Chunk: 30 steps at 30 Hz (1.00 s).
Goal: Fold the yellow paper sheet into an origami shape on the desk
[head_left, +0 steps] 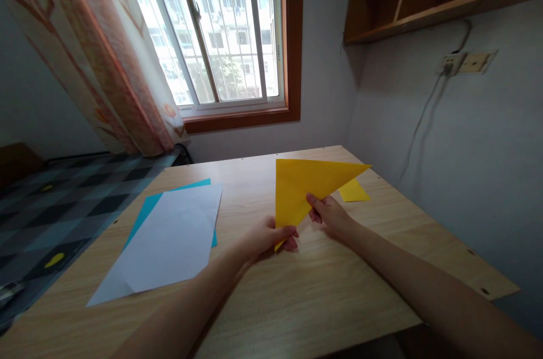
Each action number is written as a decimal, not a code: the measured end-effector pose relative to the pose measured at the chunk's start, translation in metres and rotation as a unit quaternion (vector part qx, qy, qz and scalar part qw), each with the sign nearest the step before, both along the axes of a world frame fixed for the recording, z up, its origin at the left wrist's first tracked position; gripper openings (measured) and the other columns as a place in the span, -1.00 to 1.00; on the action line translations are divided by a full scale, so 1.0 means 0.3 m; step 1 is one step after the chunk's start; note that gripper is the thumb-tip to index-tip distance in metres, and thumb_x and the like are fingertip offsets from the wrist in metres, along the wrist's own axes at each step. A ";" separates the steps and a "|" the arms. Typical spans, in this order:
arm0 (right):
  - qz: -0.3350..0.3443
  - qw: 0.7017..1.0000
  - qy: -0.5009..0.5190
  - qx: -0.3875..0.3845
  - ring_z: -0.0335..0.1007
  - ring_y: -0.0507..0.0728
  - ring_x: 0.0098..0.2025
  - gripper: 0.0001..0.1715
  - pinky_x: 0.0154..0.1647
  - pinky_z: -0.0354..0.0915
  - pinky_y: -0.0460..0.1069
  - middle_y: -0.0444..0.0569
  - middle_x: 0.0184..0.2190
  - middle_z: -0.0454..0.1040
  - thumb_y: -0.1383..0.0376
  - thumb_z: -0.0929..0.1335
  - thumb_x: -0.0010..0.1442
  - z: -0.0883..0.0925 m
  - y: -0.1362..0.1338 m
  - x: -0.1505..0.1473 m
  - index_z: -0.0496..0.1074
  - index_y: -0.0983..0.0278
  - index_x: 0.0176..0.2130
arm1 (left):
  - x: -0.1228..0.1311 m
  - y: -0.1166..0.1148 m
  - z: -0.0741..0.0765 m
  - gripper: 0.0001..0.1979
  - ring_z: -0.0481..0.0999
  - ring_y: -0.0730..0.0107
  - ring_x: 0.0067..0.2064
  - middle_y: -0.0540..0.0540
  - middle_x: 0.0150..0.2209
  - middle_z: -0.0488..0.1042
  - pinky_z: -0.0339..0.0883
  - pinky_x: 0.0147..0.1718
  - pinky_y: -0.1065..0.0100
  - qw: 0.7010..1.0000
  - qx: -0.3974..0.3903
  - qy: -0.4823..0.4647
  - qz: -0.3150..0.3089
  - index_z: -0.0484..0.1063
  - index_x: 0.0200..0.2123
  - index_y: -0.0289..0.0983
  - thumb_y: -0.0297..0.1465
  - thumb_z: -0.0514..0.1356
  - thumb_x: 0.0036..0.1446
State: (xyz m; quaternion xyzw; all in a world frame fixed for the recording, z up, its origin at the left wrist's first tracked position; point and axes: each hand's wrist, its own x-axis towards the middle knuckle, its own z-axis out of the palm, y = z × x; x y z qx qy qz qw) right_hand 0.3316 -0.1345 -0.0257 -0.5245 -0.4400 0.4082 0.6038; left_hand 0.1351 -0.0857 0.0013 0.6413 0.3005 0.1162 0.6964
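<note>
A sheet of yellow paper (303, 184), folded into a triangle, is held up over the wooden table (254, 302). My left hand (282, 234) pinches its lower corner, thumb on the near face. Along the slanted lower right edge, my right hand (324, 209) grips the same paper between thumb and fingers. One point of the triangle reaches out to the right, past my right hand. Behind it, a smaller yellow piece of paper (355, 192) lies on the table, partly hidden by the triangle.
On the table's left side, a white sheet (169, 240) overlaps a blue sheet (146, 209). A bed with a checked cover (97, 195) adjoins the table's left edge. Ahead are a window (224, 37) and a curtain (106, 53). A cable (418, 121) hangs from a wall socket (452, 62) at right.
</note>
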 end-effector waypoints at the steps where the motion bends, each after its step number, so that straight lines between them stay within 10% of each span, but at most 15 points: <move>1: -0.006 1.000 -0.002 0.005 0.03 -0.05 -0.71 -0.34 -0.68 -0.10 -0.08 -0.17 -0.78 0.22 -0.23 0.34 0.01 0.008 -0.002 0.000 0.26 0.26 -0.65 | -0.001 0.000 -0.005 -0.69 0.40 0.51 -0.56 -0.07 -0.57 0.51 0.12 -0.58 0.48 1.000 -0.003 -0.008 0.002 0.50 -0.46 -0.35 -0.18 0.32 -0.05; 18: -0.136 0.980 0.144 0.004 0.01 -0.08 -0.73 -0.36 -0.72 -0.08 -0.12 -0.24 -0.77 0.21 -0.21 0.46 -0.18 0.044 0.018 0.070 0.24 0.25 -0.55 | -0.032 0.072 -0.021 -0.71 0.45 0.43 -0.43 -0.01 -0.53 0.46 0.35 -0.34 0.41 0.933 0.117 -0.159 0.300 0.42 -0.44 -0.30 -0.15 0.25 0.00; 30: 0.058 0.997 0.014 -0.050 0.05 -0.05 -0.72 -0.34 -0.69 -0.08 -0.09 -0.16 -0.77 0.25 -0.22 0.29 0.08 -0.008 -0.022 -0.055 0.29 0.27 -0.64 | -0.021 0.055 -0.024 -0.56 0.39 0.37 -0.43 -0.08 -0.44 0.50 0.20 -0.48 0.42 0.985 0.141 -0.051 0.087 0.51 -0.38 -0.36 -0.06 0.31 -0.07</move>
